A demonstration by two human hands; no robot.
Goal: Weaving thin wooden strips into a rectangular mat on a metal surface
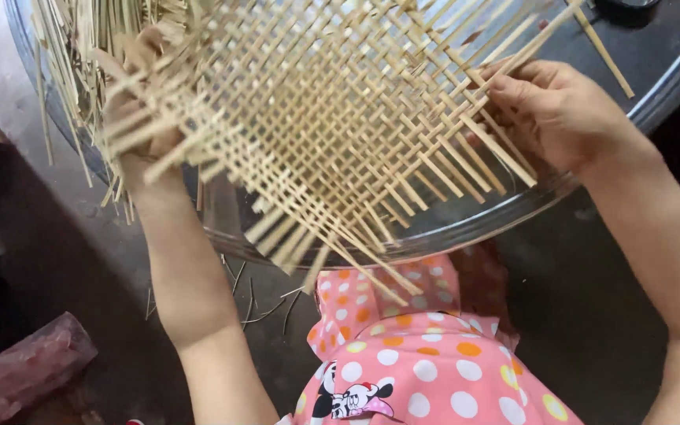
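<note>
Mat: woven bamboo-strip mat [332, 118], loose open weave, lying over the near edge of a round glass-topped desk [663, 71]; strip ends overhang the rim.
Left hand [139, 118]: under the mat's left edge, mostly hidden by strips; grip cannot be told.
Right hand [560, 110]: at the mat's right edge, fingers [505, 86] pinched closed on the strips.
Near: pink dotted dress [419, 354] below the desk rim; stray slivers on the floor [261, 303].

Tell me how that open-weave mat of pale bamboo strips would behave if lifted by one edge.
The open-weave mat of pale bamboo strips would probably feel light, since it is thin slats with gaps between. It would likely flex and sag rather than stay flat. Loose ends fan out near the left hand and right hand, so outer strips may slip from the weave.
</note>
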